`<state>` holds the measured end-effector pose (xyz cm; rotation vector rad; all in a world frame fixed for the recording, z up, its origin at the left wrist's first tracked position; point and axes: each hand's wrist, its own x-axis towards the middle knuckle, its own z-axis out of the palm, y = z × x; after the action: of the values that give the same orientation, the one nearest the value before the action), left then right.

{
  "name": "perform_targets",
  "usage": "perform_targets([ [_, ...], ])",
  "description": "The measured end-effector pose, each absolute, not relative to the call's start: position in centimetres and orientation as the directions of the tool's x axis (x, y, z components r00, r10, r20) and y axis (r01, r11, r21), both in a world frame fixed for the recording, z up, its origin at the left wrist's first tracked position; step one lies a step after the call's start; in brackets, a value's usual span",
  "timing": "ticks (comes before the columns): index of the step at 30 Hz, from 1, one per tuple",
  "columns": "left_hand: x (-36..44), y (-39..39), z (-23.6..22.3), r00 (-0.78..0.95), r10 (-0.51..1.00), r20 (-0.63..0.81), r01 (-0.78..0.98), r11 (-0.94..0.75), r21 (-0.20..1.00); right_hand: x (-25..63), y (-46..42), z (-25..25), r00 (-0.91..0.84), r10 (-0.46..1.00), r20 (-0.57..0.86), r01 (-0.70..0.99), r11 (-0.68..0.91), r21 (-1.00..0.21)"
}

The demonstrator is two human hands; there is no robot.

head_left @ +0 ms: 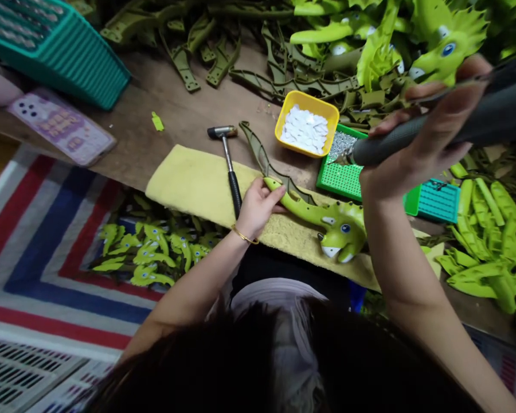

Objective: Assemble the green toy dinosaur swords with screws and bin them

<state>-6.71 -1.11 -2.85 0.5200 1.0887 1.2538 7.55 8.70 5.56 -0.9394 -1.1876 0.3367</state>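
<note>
Pinched between thumb and fingers of my left hand (255, 209) is the tail end of a lime-green dinosaur toy (303, 212), its blue-eyed head lying to the right on the yellow cloth (184, 175). A curved olive plastic strip (254, 140) lies along the toy's far side. My right hand (432, 129) is wrapped round a dark grey power screwdriver (391, 140). Its tip hovers at the green perforated tray (344, 186), over small silver screws (340, 143); whether a screw sits on it I cannot tell. The hammer (230, 172) rests left of my left hand.
A yellow tub (303, 150) holds white pieces. Olive strips (215, 54) and green dinosaur parts (447, 46) crowd the back; more green parts (494, 246) are heaped right. At left are a phone (62, 126) and a teal basket (90, 69). A striped bag (69, 252) with toys stands below.
</note>
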Motion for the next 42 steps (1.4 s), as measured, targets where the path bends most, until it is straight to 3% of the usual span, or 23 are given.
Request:
perform_targets([
  [8, -6.4, -1.2, -3.1, -0.098, 0.940, -0.327, -0.506, 0.236, 0.830, 0.6, 4.0, 3.8, 0.019, 0.889, 0.457, 0.170, 0.448, -0.878],
  [20, -6.6, -0.9, -3.9, -0.113, 0.932, -0.343, -0.395, 0.275, 0.877, -0.2, 4.4, 1.4, -0.009, 0.831, 0.557, 0.275, 0.537, -0.797],
  [23, -7.3, -2.0, -3.4, -0.201, 0.936, -0.289, -0.223, 0.244, 0.944, 0.7, 4.7, 3.1, 0.051, 0.837, 0.545, 0.372, 0.491, -0.788],
  [25, -7.5, -3.0, -2.5, -0.293, 0.954, -0.065, 0.096, 0.097, 0.991, 2.4, 5.0, 4.7, 0.142, 0.812, 0.566, 0.405, 0.474, -0.782],
  [26, -7.3, -3.4, -1.9, -0.254, 0.964, 0.082, 0.285, -0.006, 0.959, 3.7, 5.1, 5.3, 0.191, 0.789, 0.583, 0.409, 0.476, -0.778],
  [28, -6.5, -3.5, -0.8, 0.040, 0.959, 0.280, 0.546, -0.256, 0.798, 6.8, 5.1, 6.2, 0.267, 0.749, 0.607, 0.413, 0.480, -0.774],
  [30, -5.1, -2.8, -0.2, 0.378, 0.877, 0.298, 0.591, -0.476, 0.651, 10.2, 4.7, 6.4, 0.315, 0.736, 0.599, 0.398, 0.470, -0.788],
  [32, -3.7, -1.6, -0.2, 0.561, 0.793, 0.237, 0.567, -0.576, 0.588, 13.4, 3.9, 6.0, 0.365, 0.735, 0.571, 0.360, 0.454, -0.815],
  [37, -2.8, 0.6, -1.3, 0.688, 0.719, 0.095, 0.584, -0.626, 0.516, 18.6, 1.8, 5.1, 0.503, 0.673, 0.542, 0.355, 0.410, -0.840],
  [42, -3.2, 0.1, -1.2, 0.730, 0.676, 0.101, 0.595, -0.702, 0.393, 20.5, 1.0, 4.7, 0.478, 0.679, 0.557, 0.366, 0.423, -0.829],
])
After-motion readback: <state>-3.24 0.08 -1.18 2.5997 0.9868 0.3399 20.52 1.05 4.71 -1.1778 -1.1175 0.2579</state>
